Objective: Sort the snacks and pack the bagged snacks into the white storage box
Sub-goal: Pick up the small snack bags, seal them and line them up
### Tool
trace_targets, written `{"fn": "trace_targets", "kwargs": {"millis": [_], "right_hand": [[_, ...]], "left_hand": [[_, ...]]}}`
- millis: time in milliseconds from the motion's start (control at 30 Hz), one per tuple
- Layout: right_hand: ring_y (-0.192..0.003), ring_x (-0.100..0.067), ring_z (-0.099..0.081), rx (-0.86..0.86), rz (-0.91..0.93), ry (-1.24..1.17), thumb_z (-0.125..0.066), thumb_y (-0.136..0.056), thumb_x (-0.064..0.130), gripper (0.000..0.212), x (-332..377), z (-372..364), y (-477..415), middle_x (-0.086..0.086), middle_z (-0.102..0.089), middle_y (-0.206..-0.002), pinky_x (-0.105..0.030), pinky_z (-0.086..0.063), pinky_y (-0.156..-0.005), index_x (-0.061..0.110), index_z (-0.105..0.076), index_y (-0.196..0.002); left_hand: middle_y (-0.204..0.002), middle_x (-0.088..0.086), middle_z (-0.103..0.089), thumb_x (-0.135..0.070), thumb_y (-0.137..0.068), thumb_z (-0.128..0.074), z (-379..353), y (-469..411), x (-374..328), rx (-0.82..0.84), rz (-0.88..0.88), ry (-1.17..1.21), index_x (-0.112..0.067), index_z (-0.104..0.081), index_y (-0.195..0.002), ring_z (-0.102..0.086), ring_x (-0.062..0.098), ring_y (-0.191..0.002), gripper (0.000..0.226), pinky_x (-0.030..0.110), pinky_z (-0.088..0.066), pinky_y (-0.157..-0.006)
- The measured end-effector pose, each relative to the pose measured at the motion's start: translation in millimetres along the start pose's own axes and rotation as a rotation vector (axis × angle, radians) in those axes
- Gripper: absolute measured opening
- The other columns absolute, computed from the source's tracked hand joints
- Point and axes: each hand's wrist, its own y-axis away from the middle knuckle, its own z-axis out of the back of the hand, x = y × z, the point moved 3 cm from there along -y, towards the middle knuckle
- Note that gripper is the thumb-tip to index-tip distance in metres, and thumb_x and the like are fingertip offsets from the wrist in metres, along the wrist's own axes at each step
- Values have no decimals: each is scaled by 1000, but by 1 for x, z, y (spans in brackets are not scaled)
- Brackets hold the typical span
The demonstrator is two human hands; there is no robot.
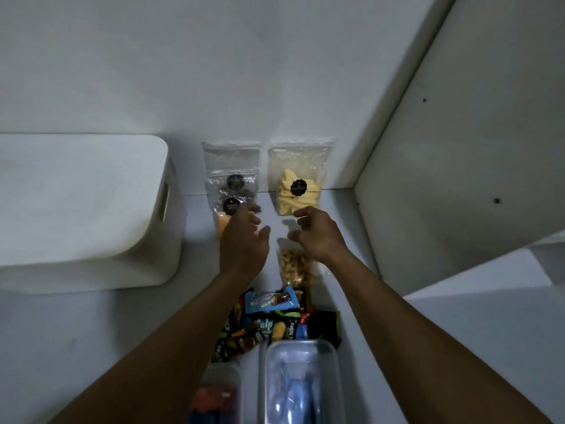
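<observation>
So 4 bags (pixel 298 182), 1 box (pixel 91 209); L hand (pixel 244 240), R hand (pixel 318 237) fingers (pixel 302 212) loose, empty

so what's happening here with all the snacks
A person is sorting snacks on a white surface. Both hands reach toward clear bags leaning on the back wall: the left hand by the bag of dark snacks, the right hand at the bag of yellow sticks. Neither plainly grips anything. The white storage box sits to the left, and wrapped snacks lie piled nearer.

"alp" in white on a blue snack wrapper (pixel 265 327), round black stickers (pixel 298 188) too blurred to read
</observation>
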Motion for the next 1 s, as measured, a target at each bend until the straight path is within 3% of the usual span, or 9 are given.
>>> {"fn": "trace_targets", "kwargs": {"millis": [133,300,433,567,667,733,900,1000], "right_hand": [[-122,-23,-55,19,-30,220,-77,-81,21,63,-35,20,17,-5,-57,-136,-32,-48,-93,22,-50,-138],[-126,-35,-48,32,-131,419,-71,-82,17,68,-78,31,30,-13,-45,-137,-39,-45,-97,22,-40,-142],[-122,-35,-49,6,-191,364,-69,-84,15,65,-92,30,34,-15,-45,-135,-35,-43,-92,19,-37,-140],[-117,-34,-55,-13,-182,217,-67,-85,11,70,-85,34,33,-15,-52,-132,-31,-42,-82,19,-31,-145],[-104,-29,-58,12,-149,102,-64,-86,8,75,-67,42,37,-14,-57,-128,-28,-42,-74,22,-25,-149],[-91,-23,-58,17,-126,-19,-64,-85,7,77,-50,48,39,-12,-58,-124,-32,-50,-65,27,-24,-148],[-76,-21,-62,69,-109,-432,-66,-84,-3,78,11,69,54,-15,-62,-108,-33,-60,-62,40,-32,-140],[-67,-24,-62,61,-67,-502,-63,-83,-6,64,49,82,69,-18,-64,-90,-41,-62,-67,34,-44,-129]], "left_hand": [[-123,8,-60,-31,-82,-76,-54,5,-11,441,-98,-226,-21,-54,-130,-59,23,-114,54,38,-51,-93],[-134,9,-59,-35,-80,-75,-83,10,-8,615,-140,-472,-19,-54,-138,-54,28,-124,64,35,-44,-100],[-129,10,-61,-28,-76,-79,-89,8,-1,588,-111,-442,-19,-58,-134,-57,31,-119,62,36,-47,-98],[-117,10,-62,-17,-79,-76,-87,2,1,560,-115,-372,-19,-64,-125,-60,29,-109,48,29,-44,-85],[-115,11,-63,-15,-83,-73,-78,0,-4,538,-136,-335,-19,-65,-123,-60,29,-107,41,31,-45,-85],[-116,9,-63,-16,-85,-71,-68,-1,-10,525,-124,-291,-19,-63,-125,-61,27,-108,40,30,-46,-88],[-113,-2,-62,-12,-86,-70,-28,3,-42,490,-40,-45,-22,-60,-128,-62,23,-109,44,33,-52,-90],[-125,-6,-61,6,-87,-61,4,15,-69,488,-2,105,-17,-62,-129,-59,14,-116,48,16,-49,-80]]}}
